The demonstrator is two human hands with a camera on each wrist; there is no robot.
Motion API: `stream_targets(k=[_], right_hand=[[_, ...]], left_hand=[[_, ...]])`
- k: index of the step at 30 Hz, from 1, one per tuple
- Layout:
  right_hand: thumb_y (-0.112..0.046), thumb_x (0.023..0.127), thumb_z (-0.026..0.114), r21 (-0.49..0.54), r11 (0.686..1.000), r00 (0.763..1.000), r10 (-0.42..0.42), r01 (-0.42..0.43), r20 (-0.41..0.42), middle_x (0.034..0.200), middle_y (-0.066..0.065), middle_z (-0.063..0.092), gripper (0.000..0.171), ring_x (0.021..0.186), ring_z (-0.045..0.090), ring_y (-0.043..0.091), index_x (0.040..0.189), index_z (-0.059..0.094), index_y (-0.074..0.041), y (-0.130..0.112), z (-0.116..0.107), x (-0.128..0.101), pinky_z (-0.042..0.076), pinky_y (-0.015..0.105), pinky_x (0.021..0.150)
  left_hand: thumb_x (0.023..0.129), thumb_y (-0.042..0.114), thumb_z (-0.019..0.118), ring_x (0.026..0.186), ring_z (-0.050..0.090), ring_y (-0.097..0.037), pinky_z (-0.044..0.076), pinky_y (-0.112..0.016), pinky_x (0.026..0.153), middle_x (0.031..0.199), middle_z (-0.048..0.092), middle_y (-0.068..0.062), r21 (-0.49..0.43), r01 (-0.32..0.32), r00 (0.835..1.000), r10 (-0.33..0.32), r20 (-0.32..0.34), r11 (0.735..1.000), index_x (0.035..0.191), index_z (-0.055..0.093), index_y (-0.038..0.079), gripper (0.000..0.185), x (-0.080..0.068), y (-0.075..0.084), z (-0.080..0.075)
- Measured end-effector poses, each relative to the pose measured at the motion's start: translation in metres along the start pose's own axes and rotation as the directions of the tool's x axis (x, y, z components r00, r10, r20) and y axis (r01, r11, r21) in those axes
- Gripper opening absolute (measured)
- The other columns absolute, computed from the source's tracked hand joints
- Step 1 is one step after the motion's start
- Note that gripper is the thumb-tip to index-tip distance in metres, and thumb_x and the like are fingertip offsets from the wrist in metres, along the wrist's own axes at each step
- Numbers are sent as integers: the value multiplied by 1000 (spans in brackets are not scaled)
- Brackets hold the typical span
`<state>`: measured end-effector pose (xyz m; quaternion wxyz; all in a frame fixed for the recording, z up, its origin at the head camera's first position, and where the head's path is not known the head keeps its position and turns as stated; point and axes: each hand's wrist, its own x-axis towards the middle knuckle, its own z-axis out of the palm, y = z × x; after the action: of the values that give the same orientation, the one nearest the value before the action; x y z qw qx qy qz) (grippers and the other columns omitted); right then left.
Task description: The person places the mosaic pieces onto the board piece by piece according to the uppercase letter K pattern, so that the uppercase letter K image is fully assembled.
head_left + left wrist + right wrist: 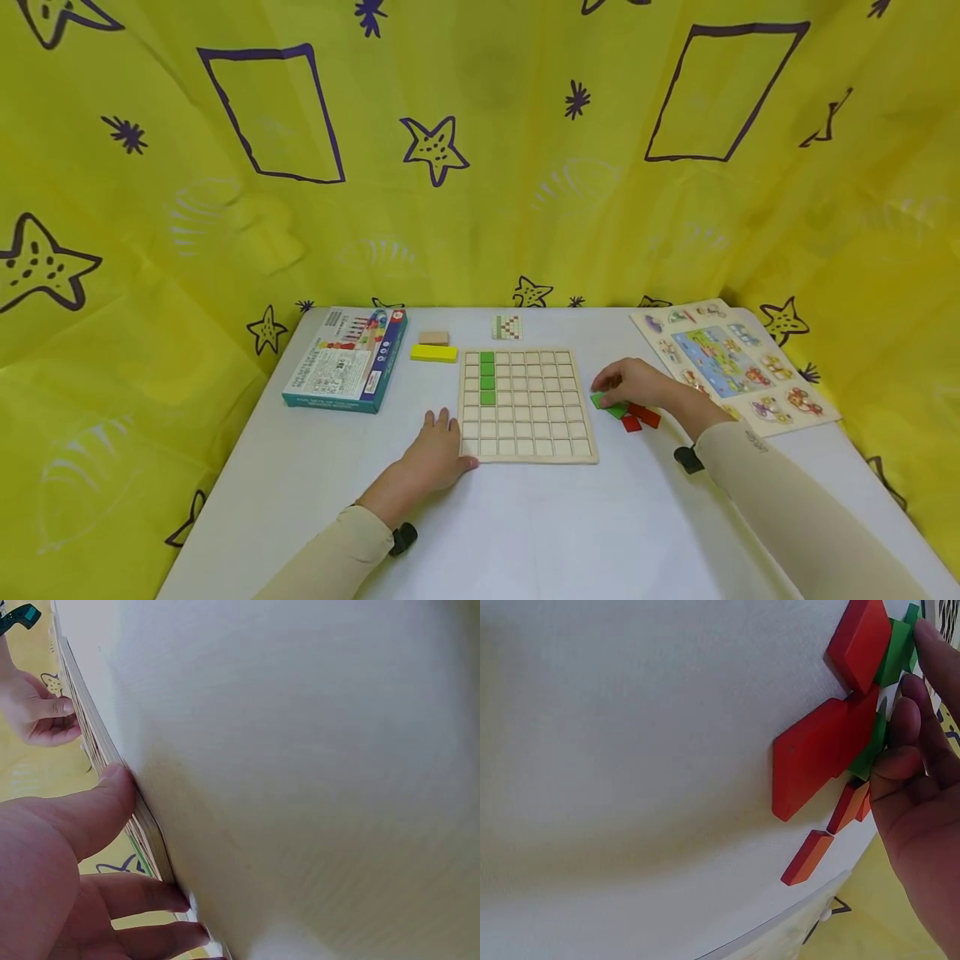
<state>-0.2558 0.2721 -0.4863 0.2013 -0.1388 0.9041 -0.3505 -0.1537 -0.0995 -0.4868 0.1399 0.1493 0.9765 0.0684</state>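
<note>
Step in hand, we judge: picking green tile (597, 400) beside red tiles (643, 415), right of grid board (525, 458). Right hand (636, 384) at tile; we cannot tell whether pinched. Left hand (432, 457): fingers extended, thumb touching board's near-left edge. Next move calls for firm pinch, we judge. Board holds four green pieces (487, 383), second column. Box (337, 367), left of board: contents hidden.

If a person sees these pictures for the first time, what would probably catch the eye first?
Probably the bright yellow curtain with its dark-outlined stars, filling the background behind the white table. Next might come the wooden board on the table, where four green tiles stand out in one column. To its right, the right hand is at a small group of loose green and red tiles.
</note>
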Motion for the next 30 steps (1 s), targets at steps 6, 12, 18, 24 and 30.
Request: stream_targets(k=[6,12,18,24,30], right_hand=[[-8,87,78,-20,1000,1000,0,1,7,91,4,67,16,77,58,19,103,76,-5,-1,4,-3,53,33,69],[-5,85,78,-55,998,999,-34,34,16,81,2,64,12,73,56,19,95,74,-7,-5,5,-2,51,33,68],[-5,85,78,-55,996,997,-67,69,30,78,1,63,10,73,55,19,92,72,-8,-5,2,-2,50,33,66],[-9,89,77,-15,998,997,-67,68,31,78,2,64,6,72,57,20,92,72,-7,-5,-11,0,51,34,66],[-13,92,75,-15,998,998,-53,53,-19,86,3,67,11,79,58,25,100,73,-7,-19,-29,5,52,37,70]], left_hand=[[95,47,66,144,29,-49,28,-51,117,154,34,-32,26,-5,1000,5,8,1000,145,43,-12,80,-2,0,1],[95,47,66,143,30,-49,30,-51,117,154,34,-32,20,-3,1000,3,9,1000,145,43,-12,81,-4,0,2],[95,47,66,143,29,-49,29,-51,117,154,35,-32,25,-10,1000,10,2,1000,145,43,-13,80,-4,-1,3],[95,47,66,143,29,-49,29,-51,117,154,34,-32,28,-9,1000,9,-2,1000,145,43,-12,81,-3,-2,4],[95,47,65,144,29,-49,28,-51,117,154,34,-32,23,-13,1000,13,-2,1000,145,43,-12,80,-2,0,1]])
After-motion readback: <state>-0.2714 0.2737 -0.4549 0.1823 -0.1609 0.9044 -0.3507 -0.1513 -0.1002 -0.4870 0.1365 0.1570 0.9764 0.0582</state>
